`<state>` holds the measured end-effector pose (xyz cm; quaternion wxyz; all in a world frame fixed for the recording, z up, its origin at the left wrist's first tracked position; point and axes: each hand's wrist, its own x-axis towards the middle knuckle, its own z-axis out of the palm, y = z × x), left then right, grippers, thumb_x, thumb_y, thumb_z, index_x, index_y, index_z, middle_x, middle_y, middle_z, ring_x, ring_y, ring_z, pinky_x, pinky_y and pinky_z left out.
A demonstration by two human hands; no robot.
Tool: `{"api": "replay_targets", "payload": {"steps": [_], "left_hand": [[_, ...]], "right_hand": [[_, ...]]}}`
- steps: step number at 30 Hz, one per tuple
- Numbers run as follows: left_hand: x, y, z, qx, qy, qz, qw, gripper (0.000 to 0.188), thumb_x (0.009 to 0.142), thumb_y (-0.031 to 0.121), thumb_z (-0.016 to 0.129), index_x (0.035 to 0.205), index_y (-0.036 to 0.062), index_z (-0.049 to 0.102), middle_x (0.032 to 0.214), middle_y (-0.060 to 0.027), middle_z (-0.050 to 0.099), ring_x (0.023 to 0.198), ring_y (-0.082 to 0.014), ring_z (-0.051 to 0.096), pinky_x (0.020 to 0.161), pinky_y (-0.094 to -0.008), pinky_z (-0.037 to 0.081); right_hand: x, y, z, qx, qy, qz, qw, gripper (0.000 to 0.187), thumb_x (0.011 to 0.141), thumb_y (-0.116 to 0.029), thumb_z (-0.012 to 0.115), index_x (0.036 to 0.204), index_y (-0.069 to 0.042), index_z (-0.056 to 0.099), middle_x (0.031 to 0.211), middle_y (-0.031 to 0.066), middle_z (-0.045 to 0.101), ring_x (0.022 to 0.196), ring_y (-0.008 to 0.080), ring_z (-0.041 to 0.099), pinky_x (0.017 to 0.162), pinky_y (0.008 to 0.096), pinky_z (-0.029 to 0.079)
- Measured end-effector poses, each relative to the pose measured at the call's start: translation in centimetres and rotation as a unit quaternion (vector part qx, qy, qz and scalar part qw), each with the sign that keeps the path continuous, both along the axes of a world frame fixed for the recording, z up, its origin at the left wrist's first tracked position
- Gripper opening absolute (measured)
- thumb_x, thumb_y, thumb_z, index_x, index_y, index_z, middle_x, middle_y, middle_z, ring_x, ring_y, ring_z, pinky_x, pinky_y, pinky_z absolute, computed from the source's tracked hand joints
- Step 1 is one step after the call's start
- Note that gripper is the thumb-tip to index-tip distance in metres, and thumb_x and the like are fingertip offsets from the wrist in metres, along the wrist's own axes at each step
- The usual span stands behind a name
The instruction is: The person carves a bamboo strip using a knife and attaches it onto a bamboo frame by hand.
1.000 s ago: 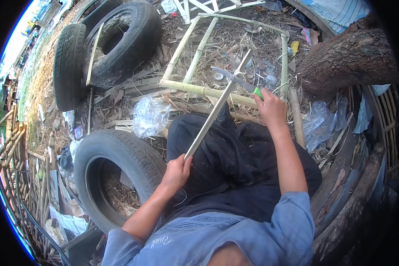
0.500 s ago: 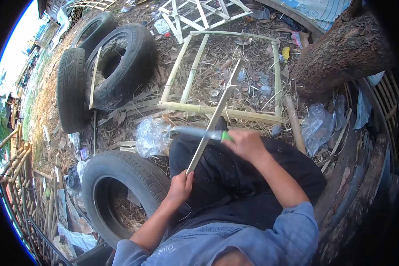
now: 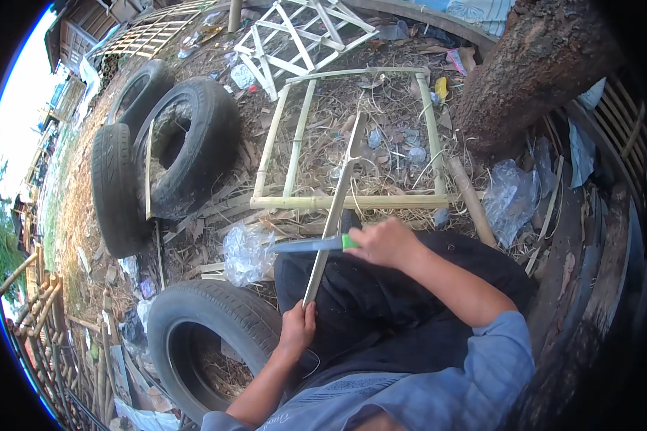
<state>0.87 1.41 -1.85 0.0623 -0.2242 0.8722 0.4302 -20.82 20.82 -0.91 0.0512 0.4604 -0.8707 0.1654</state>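
White glare from the sky (image 3: 16, 115) filled the left edge above a bamboo fence (image 3: 44, 312). Dry litter covered the earthen ground (image 3: 255, 122); a thick tree trunk (image 3: 525, 72) leaned rightward. Farther off, indistinctly, stood what seemed a wooden building (image 3: 83, 39).

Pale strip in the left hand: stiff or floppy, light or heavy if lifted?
The pale strip is probably stiff: it juts nearly straight from the left hand. Likely light for its length, given its slim profile.
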Motion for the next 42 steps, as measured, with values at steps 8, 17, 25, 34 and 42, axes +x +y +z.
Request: {"api": "replay_targets", "payload": {"steps": [8,17,25,34,42], "left_hand": [[-0.7,0.9,-0.3,-0.064,0.016,-0.031,0.997,0.022,0.095,0.017,0.051,0.083,-0.001,0.057,0.064,-0.0208,0.059,0.062,-0.0391,0.062,0.056,-0.045,0.046],[0.1,0.6,0.0,-0.082,0.027,-0.057,0.995,0.02,0.095,0.015,0.05,0.084,-0.0005,0.057,0.064,-0.0216,0.058,0.062,-0.0406,0.062,0.055,-0.0447,0.046],[-0.4,-3.0,-1.6,0.265,-0.081,0.007,0.961,0.042,0.099,0.035,0.049,0.072,0.0034,0.053,0.055,0.0026,0.046,0.047,-0.006,0.042,0.043,-0.025,0.034],[-0.8,-2.6,-1.1,0.255,-0.098,0.011,0.962,0.045,0.099,0.04,0.047,0.07,0.0061,0.055,0.055,0.0049,0.045,0.047,-0.005,0.041,0.043,-0.0222,0.03],[-1.2,-3.2,-1.6,0.26,-0.109,0.008,0.959,0.047,0.1,0.041,0.045,0.068,0.0068,0.053,0.054,0.0043,0.045,0.046,-0.0053,0.041,0.042,-0.0228,0.031]], "right_hand": [[-3.0,0.8,1.5,0.016,0.102,-0.14,0.985,0.039,0.089,-0.047,0.056,0.076,-0.011,0.058,0.049,0.0034,0.057,0.045,0.0181,0.062,0.043,0.0318,0.049],[-5.1,5.8,3.9,0.022,0.001,-0.352,0.936,0.036,0.085,-0.044,0.063,0.076,-0.008,0.062,0.066,0.0101,0.064,0.06,0.0285,0.066,0.051,0.0404,0.052],[-0.5,6.2,3.2,-0.161,-0.045,-0.208,0.964,0.033,0.088,-0.038,0.062,0.081,-0.006,0.061,0.059,0.0096,0.062,0.055,0.0285,0.065,0.051,0.0406,0.051],[5.7,1.2,-1.6,-0.17,-0.18,-0.084,0.965,0.048,0.09,-0.051,0.053,0.069,-0.007,0.057,0.056,0.0125,0.06,0.053,0.0326,0.063,0.049,0.0424,0.05],[4.0,-0.8,-4.8,-0.139,-0.129,-0.031,0.981,0.058,0.088,-0.06,0.05,0.063,-0.008,0.056,0.054,0.0115,0.06,0.051,0.03,0.063,0.047,0.0401,0.051]]}}
